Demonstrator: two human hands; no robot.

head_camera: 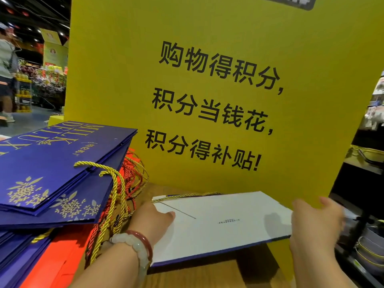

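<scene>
Currently: big yellow sign board with black characters (311, 100) stands along the back edge of the wooden tabletop (218, 275) and acts as a backstop.

The left side of the tabletop carries a slanted stack of dark blue paper gift bags with gold print (58, 163). Their gold rope handles spill toward the middle, and flat orange-red bags (60, 256) lie under them. Looks like a sorting or stacking job, with finished stock parked left.

Work piece: white-faced flat paper bag with a blue edge (224, 229). It sits at the right half of the tabletop, far edge against the foot of the sign. The near edge seems lifted, judging by the shadow beneath.

Left hand (154, 218) clamps the bag's left end beside its gold cord (187, 195), thumb on top. Right hand (313, 223) grasps the right end; it is blurred, so finger detail is unclear. The bag spans the two hands, one grip at each short end. Probably that keeps it flat and square for moving or opening.

Left wrist wears a pale bead bracelet (135, 244) and a thin red bangle (143, 239).
</scene>
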